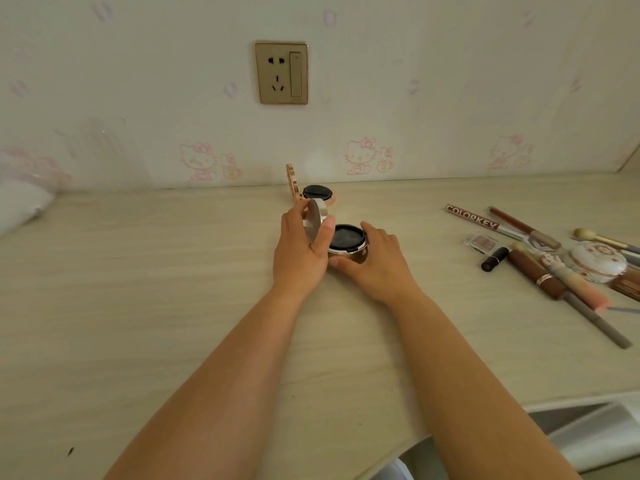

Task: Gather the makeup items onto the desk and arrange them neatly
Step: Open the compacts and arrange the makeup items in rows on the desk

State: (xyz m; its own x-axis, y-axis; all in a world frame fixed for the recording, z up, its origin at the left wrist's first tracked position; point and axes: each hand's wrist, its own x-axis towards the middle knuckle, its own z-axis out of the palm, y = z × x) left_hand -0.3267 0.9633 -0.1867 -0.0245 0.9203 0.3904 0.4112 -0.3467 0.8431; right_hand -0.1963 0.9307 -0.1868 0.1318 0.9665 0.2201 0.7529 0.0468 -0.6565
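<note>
— So what have your hands got right now?

— My left hand (300, 249) pinches the raised lid (314, 220) of a silver compact (347, 242), thumb on the near face and fingers curled behind it. My right hand (372, 263) wraps the compact's base from the 3 o'clock side, fingers curved round the far wall and thumb along the near one. The base sits on the bench (156, 289), dead centre, its dark puff facing up.

— Anything close to it?

— At 12 o'clock, just beyond it against the wall, stands a second, rose-gold compact (317, 192), open, with its lid upright.

— And the other makeup?

— Well apart at 3 o'clock, in a loose heap: a COLORKEY tube (474, 218), a lip gloss (523, 226), a small eyeshadow pan (482, 242), a dark lipstick (494, 259), a brown tube (535, 273), a pink-tipped brush (568, 277) and a round floral case (598, 263). Several overlap one another.

— Higher up?

— A gold wall socket (281, 72) at 12 o'clock.
</note>
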